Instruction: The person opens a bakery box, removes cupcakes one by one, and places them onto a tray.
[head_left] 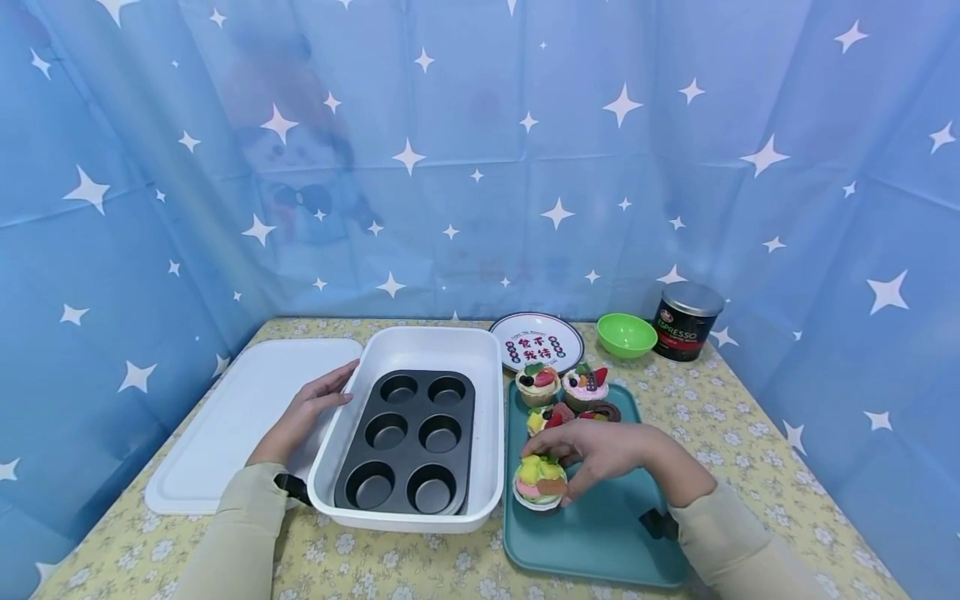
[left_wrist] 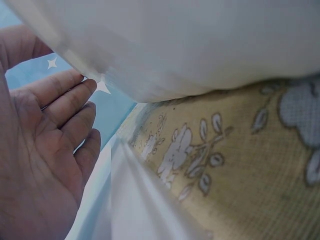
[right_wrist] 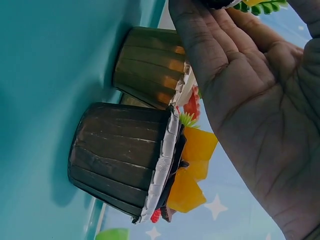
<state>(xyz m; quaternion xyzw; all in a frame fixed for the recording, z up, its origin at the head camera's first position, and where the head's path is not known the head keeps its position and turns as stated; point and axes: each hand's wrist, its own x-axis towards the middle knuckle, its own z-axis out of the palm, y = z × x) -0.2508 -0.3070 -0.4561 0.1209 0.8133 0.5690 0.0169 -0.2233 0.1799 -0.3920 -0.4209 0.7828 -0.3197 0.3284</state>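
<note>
My left hand (head_left: 303, 412) lies along the left side of a deep white rectangular pan (head_left: 405, 522), fingers extended, fingertips at the rim. In the left wrist view these fingers (left_wrist: 70, 102) are straight beneath the pan's edge. Inside the pan sits a dark muffin tin (head_left: 413, 433) with several cups. My right hand (head_left: 611, 450) pinches a toy cupcake (head_left: 542, 475) topped with yellow and pink pieces, over a teal tray (head_left: 600, 542). Only a sliver of that cupcake shows in the right wrist view. Close by stands a dark-cupped cupcake (right_wrist: 120, 155) with orange pieces on top.
Several more cupcakes (head_left: 537, 383) stand at the tray's far end, partly behind my right hand. Beyond are a printed plate (head_left: 534, 329), a green bowl (head_left: 627, 337) and an espresso can (head_left: 682, 325). A flat white lid (head_left: 240, 417) lies left of the pan.
</note>
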